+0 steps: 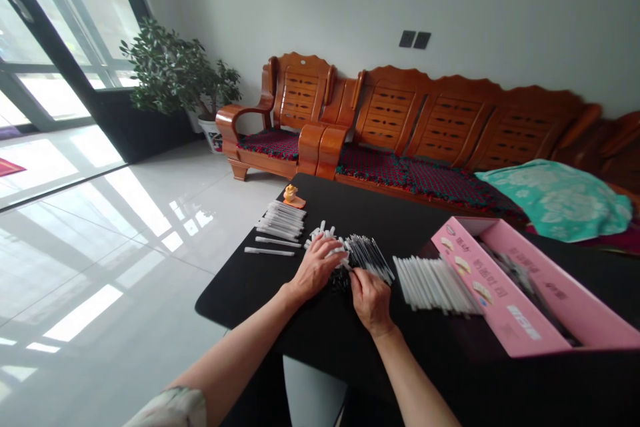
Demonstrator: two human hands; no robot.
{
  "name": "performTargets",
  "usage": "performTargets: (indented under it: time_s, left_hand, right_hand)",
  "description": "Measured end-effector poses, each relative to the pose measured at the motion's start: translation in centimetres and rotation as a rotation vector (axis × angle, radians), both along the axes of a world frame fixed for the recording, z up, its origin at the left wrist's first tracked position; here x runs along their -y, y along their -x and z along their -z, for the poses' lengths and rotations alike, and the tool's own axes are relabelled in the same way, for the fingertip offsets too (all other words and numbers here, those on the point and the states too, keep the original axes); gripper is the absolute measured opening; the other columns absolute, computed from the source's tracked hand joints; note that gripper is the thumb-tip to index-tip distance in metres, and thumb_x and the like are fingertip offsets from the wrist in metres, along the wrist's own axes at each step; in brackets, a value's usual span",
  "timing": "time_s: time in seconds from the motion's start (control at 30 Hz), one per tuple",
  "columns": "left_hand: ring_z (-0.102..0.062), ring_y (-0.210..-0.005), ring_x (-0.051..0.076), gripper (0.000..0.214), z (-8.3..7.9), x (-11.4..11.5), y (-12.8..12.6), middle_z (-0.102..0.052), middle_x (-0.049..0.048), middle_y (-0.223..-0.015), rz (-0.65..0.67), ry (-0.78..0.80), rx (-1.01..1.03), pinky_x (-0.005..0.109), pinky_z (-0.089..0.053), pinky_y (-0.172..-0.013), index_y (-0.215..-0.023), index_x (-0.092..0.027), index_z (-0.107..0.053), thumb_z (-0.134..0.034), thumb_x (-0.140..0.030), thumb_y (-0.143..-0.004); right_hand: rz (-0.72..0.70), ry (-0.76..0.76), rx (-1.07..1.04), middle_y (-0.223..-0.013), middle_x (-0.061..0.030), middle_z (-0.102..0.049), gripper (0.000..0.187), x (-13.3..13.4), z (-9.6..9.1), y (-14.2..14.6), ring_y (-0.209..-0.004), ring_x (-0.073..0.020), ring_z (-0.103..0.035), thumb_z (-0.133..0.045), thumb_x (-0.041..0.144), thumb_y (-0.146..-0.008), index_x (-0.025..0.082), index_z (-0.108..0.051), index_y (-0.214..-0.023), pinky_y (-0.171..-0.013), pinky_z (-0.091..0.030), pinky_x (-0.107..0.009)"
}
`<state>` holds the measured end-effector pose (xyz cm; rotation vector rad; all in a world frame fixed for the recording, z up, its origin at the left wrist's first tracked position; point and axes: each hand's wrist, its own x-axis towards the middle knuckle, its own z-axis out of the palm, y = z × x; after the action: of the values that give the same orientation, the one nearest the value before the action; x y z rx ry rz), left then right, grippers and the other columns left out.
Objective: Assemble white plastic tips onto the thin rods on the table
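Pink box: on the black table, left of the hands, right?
Wrong side: the pink box is on the black table to the right of the left hand and right hand, not to their left. The head view shows it.

Single head-worn view, looking forward and down over near edge of black surface; left hand and right hand close below, wooden sofa farther off beyond surface.
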<state>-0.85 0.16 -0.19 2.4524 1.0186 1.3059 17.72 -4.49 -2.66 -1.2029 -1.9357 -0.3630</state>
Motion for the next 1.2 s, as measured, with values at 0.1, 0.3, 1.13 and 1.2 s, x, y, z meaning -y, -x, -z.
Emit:
performTargets:
  time_s: [0.1, 0.3, 1.13, 1.2]
  left_hand:
    - [-0.062, -0.096, 0.023, 0.022, -0.1, -0.3, 0.6, -0.067, 0.0089, -0.104, -0.211, 0.211, 0.384, 0.037, -0.05, -0.088, -0.105, -0.023, -0.07, -0.059, -0.034, -0.09]
    - [-0.045, -0.043, 0.006, 0.048, 0.0, -2.1, 0.5, -0.06, 0.0007, -0.068, 0.14, 0.939, 1.041, 0.018, -0.035, -0.04, -0.096, -0.014, -0.067, -0.063, -0.059, -0.081]
    - [-0.053, -0.049, 0.008, 0.037, 1.4, -1.6, -0.4, -0.056, -0.0022, -0.059, 0.17, 0.861, 1.12, 0.02, -0.046, -0.046, -0.086, -0.012, -0.066, -0.071, -0.048, -0.079]
    - [-0.053, -0.049, 0.009, 0.037, 1.4, -1.5, -0.3, -0.056, -0.0022, -0.059, 0.143, 0.855, 1.123, 0.02, -0.046, -0.045, -0.084, -0.012, -0.066, -0.072, -0.048, -0.078]
  right_hand:
    - [0.039, -0.074, -0.052, -0.077, -0.0075, -0.069, 0.017, 0.0, 0.0, 0.0, -0.068, -0.0176, -0.066, -0.047, 0.019, -0.097, 0.013, -0.063, -0.099, -0.067, -0.049, -0.029]
    - [-0.019, -0.078, -0.099, -0.083, -0.0088, -0.071, 0.017, -0.1, 0.4, 0.1, -0.072, -0.0178, -0.067, -0.048, 0.018, -0.096, 0.013, -0.062, -0.105, -0.07, -0.051, -0.029]
    - [-0.06, 0.012, -0.004, -0.07, -0.0046, -0.068, 0.023, -0.1, 0.1, 0.5, -0.063, -0.015, -0.064, -0.044, 0.019, -0.099, 0.015, -0.064, -0.087, -0.064, -0.045, -0.026]
    - [-0.061, 0.002, -0.008, -0.071, -0.0047, -0.069, 0.022, -0.2, 0.3, 0.5, -0.063, -0.0152, -0.065, -0.046, 0.02, -0.099, 0.015, -0.064, -0.089, -0.064, -0.045, -0.026]
